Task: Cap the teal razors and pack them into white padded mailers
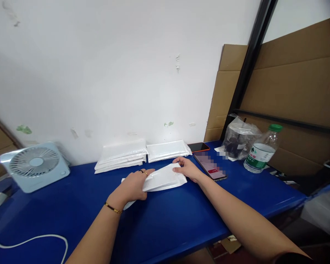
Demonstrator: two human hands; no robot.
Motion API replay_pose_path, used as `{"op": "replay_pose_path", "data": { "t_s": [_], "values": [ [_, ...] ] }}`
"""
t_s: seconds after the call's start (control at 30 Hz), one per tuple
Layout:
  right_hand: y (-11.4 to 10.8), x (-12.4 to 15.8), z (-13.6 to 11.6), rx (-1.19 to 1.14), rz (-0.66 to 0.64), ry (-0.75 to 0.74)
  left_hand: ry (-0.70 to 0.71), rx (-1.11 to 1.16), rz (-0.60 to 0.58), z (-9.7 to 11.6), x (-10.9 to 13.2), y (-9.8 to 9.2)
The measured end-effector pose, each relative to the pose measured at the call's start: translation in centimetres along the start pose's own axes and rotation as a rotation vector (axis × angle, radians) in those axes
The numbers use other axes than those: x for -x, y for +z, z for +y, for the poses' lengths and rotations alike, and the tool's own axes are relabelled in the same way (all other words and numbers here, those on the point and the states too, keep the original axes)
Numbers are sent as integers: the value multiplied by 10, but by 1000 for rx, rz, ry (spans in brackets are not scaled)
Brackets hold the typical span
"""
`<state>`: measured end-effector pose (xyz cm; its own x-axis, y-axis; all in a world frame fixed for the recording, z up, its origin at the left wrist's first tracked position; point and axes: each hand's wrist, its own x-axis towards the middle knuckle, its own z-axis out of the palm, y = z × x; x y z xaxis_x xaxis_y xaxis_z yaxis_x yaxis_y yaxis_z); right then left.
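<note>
A white padded envelope (163, 178) is held between my two hands, low over the blue table. My left hand (134, 185), with a ring and a bracelet, is closed over its left end; the fingertips there are partly hidden. At the right end, my right hand (187, 168) pinches the upper corner between thumb and fingers. Behind the envelope, against the wall, lies a stack of several white padded envelopes (121, 156). Beside that stack is a smaller pile of similar envelopes (169, 149).
On the blue table (165, 227) a light-blue fan (35, 167) stands at left, near a white cable (30, 240). To the right lie a phone (209, 167) and an orange-edged phone (199, 147). Farther right are a bagged cup (238, 139) and a green-capped bottle (262, 150).
</note>
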<state>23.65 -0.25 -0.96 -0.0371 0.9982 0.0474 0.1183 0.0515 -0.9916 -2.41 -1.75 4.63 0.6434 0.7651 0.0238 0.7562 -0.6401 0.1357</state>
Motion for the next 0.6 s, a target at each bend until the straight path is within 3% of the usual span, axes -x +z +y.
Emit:
{"op": "replay_pose_path", "data": {
  "t_s": [0.33,0.6],
  "values": [
    [-10,-6,1,147,61,14,-57,-242,-108,25,-11,-67],
    [-13,-5,1,222,75,-12,-123,-299,-125,35,-7,-88]
  ]
}}
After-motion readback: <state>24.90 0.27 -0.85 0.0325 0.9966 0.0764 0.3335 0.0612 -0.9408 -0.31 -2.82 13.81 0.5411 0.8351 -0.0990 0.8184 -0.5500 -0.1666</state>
